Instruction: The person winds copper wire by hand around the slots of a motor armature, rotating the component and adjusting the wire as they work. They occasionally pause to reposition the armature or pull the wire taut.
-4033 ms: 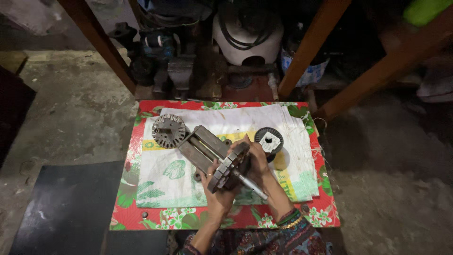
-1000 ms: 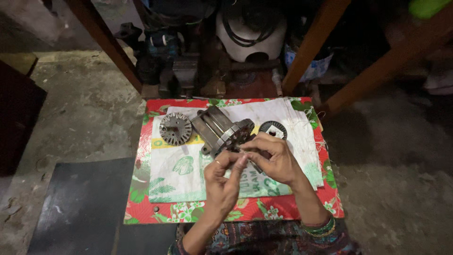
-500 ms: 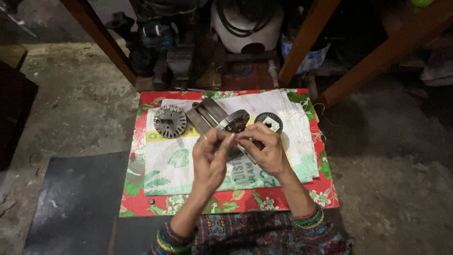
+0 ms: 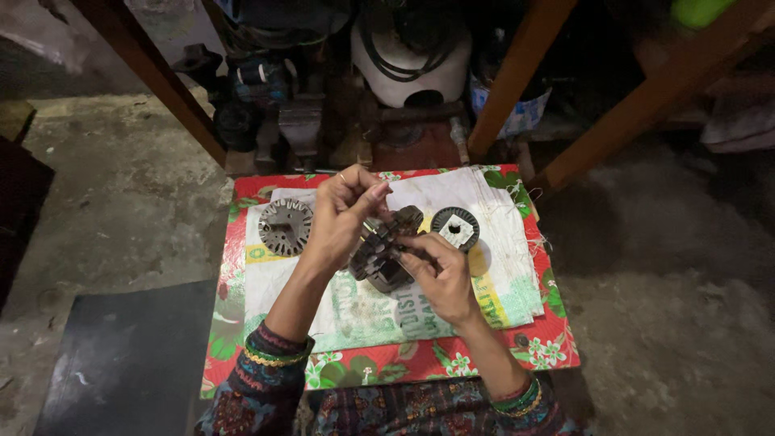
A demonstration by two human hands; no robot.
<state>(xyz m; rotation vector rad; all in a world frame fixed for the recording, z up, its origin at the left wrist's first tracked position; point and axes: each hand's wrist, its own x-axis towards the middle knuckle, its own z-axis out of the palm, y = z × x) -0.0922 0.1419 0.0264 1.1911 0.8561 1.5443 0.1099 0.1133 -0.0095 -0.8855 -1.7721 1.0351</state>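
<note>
I see the left hand (image 4: 343, 214) has risen onto the gear block (image 4: 386, 252); both hands now grip it above the worktop (image 4: 242, 339), right hand (image 4: 442, 274) underneath. Two round parts lie apart: one disc (image 4: 285, 227), one ring (image 4: 455, 228). Fingers hide the block's middle.

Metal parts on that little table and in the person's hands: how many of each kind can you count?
Ribbed dark metal block, held between left hand and right hand: 1
Round grey toothed disc, lying on the white sack: 1
Round dark ring with a pale centre, lying on the sack: 1
Total: 3 metal parts
</note>
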